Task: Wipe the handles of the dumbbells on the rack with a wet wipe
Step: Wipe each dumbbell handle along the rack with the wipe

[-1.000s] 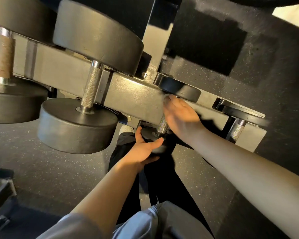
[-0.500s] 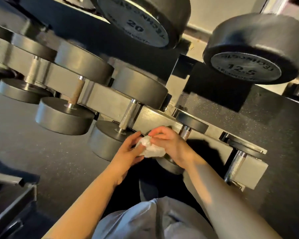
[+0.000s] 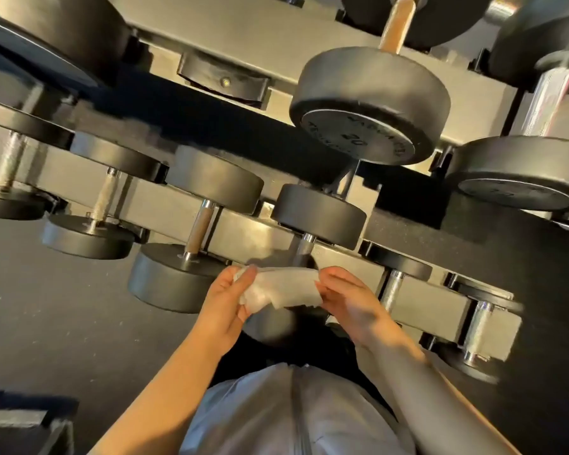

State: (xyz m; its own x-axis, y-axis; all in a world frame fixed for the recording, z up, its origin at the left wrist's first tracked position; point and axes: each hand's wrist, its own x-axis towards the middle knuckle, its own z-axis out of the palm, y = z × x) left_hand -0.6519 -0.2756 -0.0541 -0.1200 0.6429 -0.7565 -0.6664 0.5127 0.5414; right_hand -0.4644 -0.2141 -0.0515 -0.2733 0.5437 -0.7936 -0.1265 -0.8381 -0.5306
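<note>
Your two bare forearms rose from the lower edge of the frame and converged at its center. Your left hand point(image 3: 225, 298), palm turned inward, pinched one end of the wet wipe point(image 3: 281, 287) between thumb and fingers. Your right hand point(image 3: 349, 302), fingers curled, gripped the other end, the wipe stretched between them.

Wet wipe point(image 3: 278, 287) and both hands cover the lower handle and near head of the dumbbell point(image 3: 319, 210) behind them. Number on the upper dumbbell head point(image 3: 358, 133) blurred, possibly 30. Lettering on the right-hand head point(image 3: 513, 188) unreadable. Top-left weight plate point(image 3: 46, 37) cut by frame edge. Leftmost handle point(image 3: 12, 160) motion-smeared.
</note>
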